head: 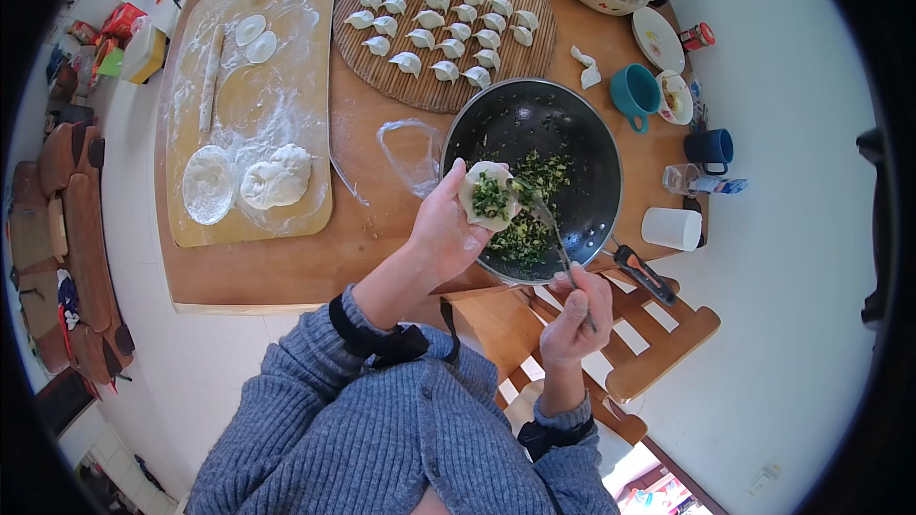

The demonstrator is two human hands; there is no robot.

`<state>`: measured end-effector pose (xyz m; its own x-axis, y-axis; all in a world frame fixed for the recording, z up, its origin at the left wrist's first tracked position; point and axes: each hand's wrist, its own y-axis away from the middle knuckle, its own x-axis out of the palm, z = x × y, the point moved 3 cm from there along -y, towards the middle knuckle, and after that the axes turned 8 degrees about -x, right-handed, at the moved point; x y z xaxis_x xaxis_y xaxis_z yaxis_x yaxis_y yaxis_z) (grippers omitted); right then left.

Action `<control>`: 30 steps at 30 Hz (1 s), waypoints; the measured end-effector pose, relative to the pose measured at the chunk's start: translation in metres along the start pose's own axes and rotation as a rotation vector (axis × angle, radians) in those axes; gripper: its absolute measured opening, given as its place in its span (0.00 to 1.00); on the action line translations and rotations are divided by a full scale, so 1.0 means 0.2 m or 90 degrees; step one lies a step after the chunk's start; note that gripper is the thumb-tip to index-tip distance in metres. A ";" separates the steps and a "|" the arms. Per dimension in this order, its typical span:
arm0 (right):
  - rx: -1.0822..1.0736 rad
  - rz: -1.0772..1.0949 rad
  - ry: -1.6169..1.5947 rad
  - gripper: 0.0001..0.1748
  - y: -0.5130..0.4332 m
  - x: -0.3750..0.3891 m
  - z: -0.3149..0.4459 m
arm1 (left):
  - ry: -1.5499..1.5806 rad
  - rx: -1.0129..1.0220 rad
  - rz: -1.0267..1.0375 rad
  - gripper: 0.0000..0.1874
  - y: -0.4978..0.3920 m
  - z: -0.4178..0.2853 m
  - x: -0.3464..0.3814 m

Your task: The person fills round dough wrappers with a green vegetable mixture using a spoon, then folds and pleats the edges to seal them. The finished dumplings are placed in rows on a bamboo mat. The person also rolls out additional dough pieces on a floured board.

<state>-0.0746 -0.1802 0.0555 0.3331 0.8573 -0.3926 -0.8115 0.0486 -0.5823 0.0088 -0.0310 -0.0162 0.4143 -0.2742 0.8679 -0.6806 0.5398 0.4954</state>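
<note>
A round dough wrapper (468, 195) lies across the fingers of my left hand (445, 223), with a mound of chopped green filling (490, 197) on it. My right hand (581, 315) grips the handle of a metal spoon (561, 243). The spoon's bowl carries some filling and reaches the right edge of the wrapper. Both the wrapper and the spoon are above a dark frying pan (594, 157). More loose filling (547, 175) is spread over the pan's bottom, partly hidden by my left hand.
Several folded dumplings (429, 19) sit on a round slatted tray (358, 50) behind the pan. To the left, a floured board (300, 86) bears a rolling pin (212, 79), dough (279, 179) and wrappers (250, 30). The pan's handle (644, 273) juts over a wooden chair (662, 350). Mugs (634, 94) stand at right.
</note>
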 end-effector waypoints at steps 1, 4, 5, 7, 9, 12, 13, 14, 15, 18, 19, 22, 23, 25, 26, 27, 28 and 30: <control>0.011 -0.016 -0.004 0.16 0.00 0.00 0.00 | -0.001 0.006 0.003 0.25 0.00 0.00 0.00; 0.078 0.027 0.005 0.16 0.00 0.00 0.00 | -0.009 0.013 0.015 0.24 0.02 -0.02 0.00; 0.104 0.043 0.015 0.16 0.00 0.01 -0.01 | -0.020 0.016 0.019 0.24 0.02 -0.02 0.00; 0.062 0.059 0.018 0.15 -0.01 0.02 0.01 | -0.029 0.015 0.029 0.25 0.02 -0.03 0.00; 0.043 0.053 0.015 0.15 -0.01 0.01 0.01 | -0.023 0.010 0.015 0.26 0.02 -0.03 0.00; 0.060 0.020 -0.008 0.15 -0.02 -0.01 0.01 | -0.013 0.029 0.004 0.27 0.03 -0.04 0.00; 0.055 0.054 -0.003 0.15 -0.02 0.00 0.01 | -0.017 0.020 0.000 0.27 0.03 -0.03 0.00; 0.051 0.069 -0.004 0.15 -0.02 0.00 0.01 | -0.021 0.014 0.014 0.27 0.03 -0.03 0.01; 0.058 0.084 -0.004 0.15 -0.02 0.00 0.01 | -0.026 0.010 0.028 0.27 0.03 -0.03 0.01; 0.107 0.031 -0.060 0.14 -0.02 -0.01 -0.01 | -0.020 0.000 0.019 0.24 0.03 -0.03 0.01; 0.126 0.002 -0.069 0.14 -0.02 -0.01 -0.01 | -0.012 0.000 0.012 0.24 0.03 -0.03 0.01; 0.169 -0.060 -0.112 0.15 -0.04 -0.03 -0.03 | -0.019 0.003 0.003 0.25 0.03 -0.04 0.02; 0.224 -0.057 -0.148 0.16 -0.03 -0.02 -0.04 | -0.040 0.006 0.005 0.26 0.04 -0.03 0.03; 0.347 -0.090 -0.229 0.16 -0.03 -0.01 -0.08 | -0.082 0.009 -0.008 0.27 0.05 -0.03 0.04; 0.368 -0.083 -0.223 0.17 -0.03 0.01 -0.09 | -0.102 0.011 -0.024 0.28 0.05 -0.02 0.04; 0.384 -0.086 -0.222 0.17 -0.03 0.02 -0.10 | -0.120 0.014 -0.024 0.29 0.06 -0.02 0.04; 0.401 -0.083 -0.229 0.17 -0.03 0.03 -0.11 | -0.130 0.009 -0.035 0.29 0.06 -0.02 0.04; 0.421 -0.072 -0.232 0.17 -0.03 0.04 -0.12 | -0.146 0.005 -0.018 0.29 0.07 -0.02 0.03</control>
<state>-0.0564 -0.1850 0.0388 0.3449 0.9382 -0.0295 -0.9387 0.3446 -0.0129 0.0050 -0.0217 -0.0039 0.2861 -0.4629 0.8390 -0.6757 0.5234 0.5192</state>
